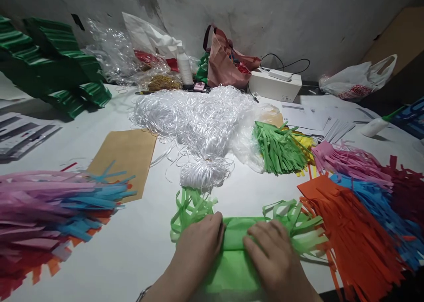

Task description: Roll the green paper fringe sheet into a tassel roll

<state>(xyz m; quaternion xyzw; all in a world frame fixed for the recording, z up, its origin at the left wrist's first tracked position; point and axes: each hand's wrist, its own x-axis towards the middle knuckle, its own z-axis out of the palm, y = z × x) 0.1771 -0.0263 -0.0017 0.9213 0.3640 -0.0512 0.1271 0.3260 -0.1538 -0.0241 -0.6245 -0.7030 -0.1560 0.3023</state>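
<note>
In front of me lies a sheet of light green tissue paper [233,271] with fringed strips fanning out at both sides and a folded band across its far edge. My left hand [202,238] is closed over the left part of that band, its fingers together on the paper. On the right part, my right hand [270,246] has its fingers curled over the same band. Both palms face down, so the fingertips are partly hidden. Just beyond the paper lies a tied bundle of white string [203,173], close to the green fringe.
A large heap of white string [195,116] covers the table's middle. Fringed paper bunches lie around: orange [347,227], blue [374,204], pink [351,162], green [280,149], and a multicoloured pile [43,222]. A brown envelope [129,151] and a white bottle [184,65] are farther off.
</note>
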